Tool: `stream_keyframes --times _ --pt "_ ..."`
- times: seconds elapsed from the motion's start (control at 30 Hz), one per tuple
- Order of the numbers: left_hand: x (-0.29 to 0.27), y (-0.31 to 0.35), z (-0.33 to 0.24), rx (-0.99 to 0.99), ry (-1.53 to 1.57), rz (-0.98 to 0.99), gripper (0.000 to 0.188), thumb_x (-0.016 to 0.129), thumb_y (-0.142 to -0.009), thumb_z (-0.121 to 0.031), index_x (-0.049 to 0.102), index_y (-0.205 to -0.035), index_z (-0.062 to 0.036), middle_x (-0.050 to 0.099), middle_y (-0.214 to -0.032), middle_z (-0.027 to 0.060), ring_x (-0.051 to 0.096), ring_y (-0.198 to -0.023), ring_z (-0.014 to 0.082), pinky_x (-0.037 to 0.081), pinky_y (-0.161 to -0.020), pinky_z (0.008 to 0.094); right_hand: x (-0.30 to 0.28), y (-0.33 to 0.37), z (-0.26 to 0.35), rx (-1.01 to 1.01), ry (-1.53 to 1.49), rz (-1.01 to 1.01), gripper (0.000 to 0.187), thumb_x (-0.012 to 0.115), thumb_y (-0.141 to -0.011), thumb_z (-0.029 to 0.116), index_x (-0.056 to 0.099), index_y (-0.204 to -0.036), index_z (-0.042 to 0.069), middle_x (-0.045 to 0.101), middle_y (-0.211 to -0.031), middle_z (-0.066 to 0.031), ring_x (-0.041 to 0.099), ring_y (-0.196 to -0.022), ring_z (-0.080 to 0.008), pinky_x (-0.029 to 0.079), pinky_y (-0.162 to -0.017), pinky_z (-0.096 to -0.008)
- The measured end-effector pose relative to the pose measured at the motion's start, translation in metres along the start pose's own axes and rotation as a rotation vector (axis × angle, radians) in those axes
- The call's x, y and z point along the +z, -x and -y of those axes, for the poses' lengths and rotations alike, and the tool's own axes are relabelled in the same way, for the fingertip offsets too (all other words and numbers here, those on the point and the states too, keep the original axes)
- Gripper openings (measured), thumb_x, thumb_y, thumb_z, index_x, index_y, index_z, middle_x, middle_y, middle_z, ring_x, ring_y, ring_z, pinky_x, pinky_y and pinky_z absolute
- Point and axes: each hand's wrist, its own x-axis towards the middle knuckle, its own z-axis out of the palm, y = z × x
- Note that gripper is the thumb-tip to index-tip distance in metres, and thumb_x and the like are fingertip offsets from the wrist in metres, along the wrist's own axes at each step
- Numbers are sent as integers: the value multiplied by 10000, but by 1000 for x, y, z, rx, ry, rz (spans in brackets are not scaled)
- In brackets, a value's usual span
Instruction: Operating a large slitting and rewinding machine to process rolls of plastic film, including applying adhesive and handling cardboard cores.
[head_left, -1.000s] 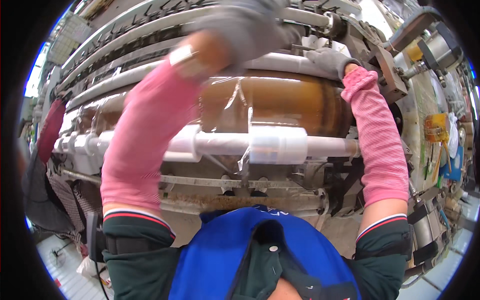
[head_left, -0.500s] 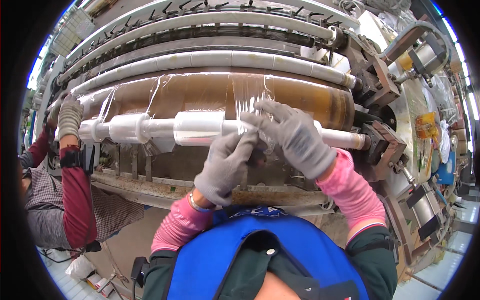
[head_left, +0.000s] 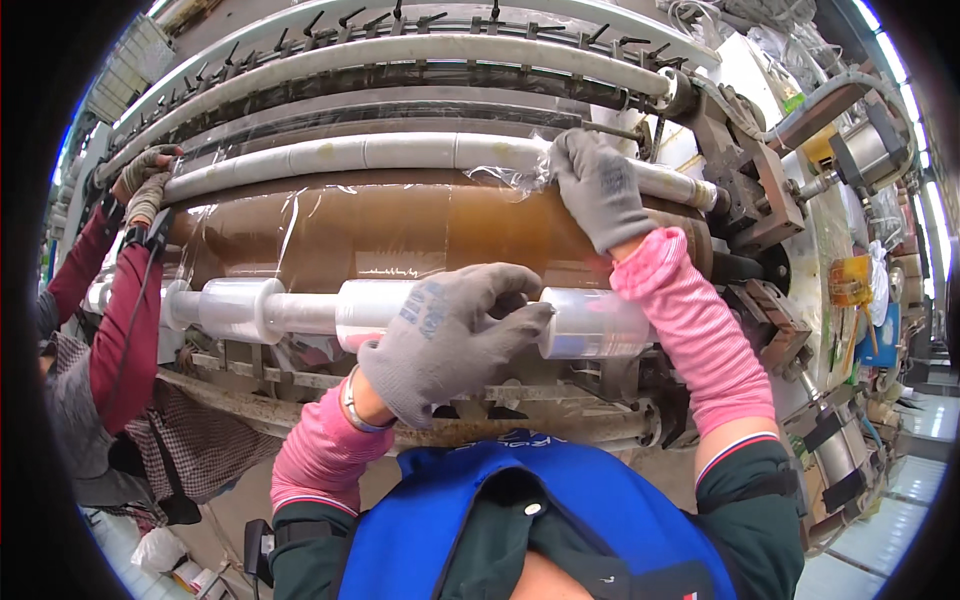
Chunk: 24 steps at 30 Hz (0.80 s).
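Observation:
My left hand (head_left: 455,335), in a grey glove, is over the white shaft (head_left: 305,312), between two rolls of clear film. Its fingers are curved, with a gap between thumb and fingertips and nothing seen in it. Under its back lies one film roll (head_left: 365,305); just beyond its fingertips is another film roll (head_left: 598,325). Farther off, my gloved right hand (head_left: 600,190) is closed on a crumpled strip of clear film (head_left: 515,178) at the white roller (head_left: 400,150). Film spreads over the wide brown roller (head_left: 400,225) between the shaft and the white roller.
At the left, a co-worker's gloved hands (head_left: 145,185) rest near the white roller's end. Another film roll (head_left: 232,308) sits on the shaft. Metal brackets (head_left: 755,180) and a cylinder (head_left: 840,455) flank the right side. A rail with black levers (head_left: 400,25) runs along the back.
My hands have parted: the right moved away to the white roller with film, the left stayed near the shaft and its fingers spread. The shaft with its rolls sits lower, nearer me. The co-worker's hands shifted.

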Motion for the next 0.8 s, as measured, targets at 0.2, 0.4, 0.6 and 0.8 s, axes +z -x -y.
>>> stream_keyframes --times 0.2,0.4,0.6,0.8 --pt "-35 5 4 189 -277 78 213 617 -853 -204 654 -978 -36 661 -793 124 647 -678 282 510 -661 346 -75 -30 52 318 -533 208 69 649 -844 106 632 -855 40 659 -756 -55 613 -612 -88 490 -544 -241" --pt "-37 -96 31 817 -1014 -216 449 651 -794 -234 514 -1203 -110 562 -1200 110 492 -1173 272 358 -990 423 -59 -134 42 367 -766 193 99 611 -861 97 645 -939 46 626 -744 -16 595 -611 -61 494 -515 -201" --pt "-49 -179 35 -94 -874 193 660 725 -730 -340 469 -1235 -1 588 -1158 187 546 -1104 314 405 -969 370 38 -125 -10 -242 363 1091 315 516 -821 262 659 -1031 75 658 -1049 -130 636 -893 -285 484 -823 -371" --pt "-69 -187 46 -73 -769 427 665 736 -656 -453 604 -1122 2 642 -1064 188 600 -1017 330 449 -899 368 30 -128 16 183 118 1267 291 473 -845 210 678 -948 31 663 -967 -124 635 -895 -251 491 -810 -334"
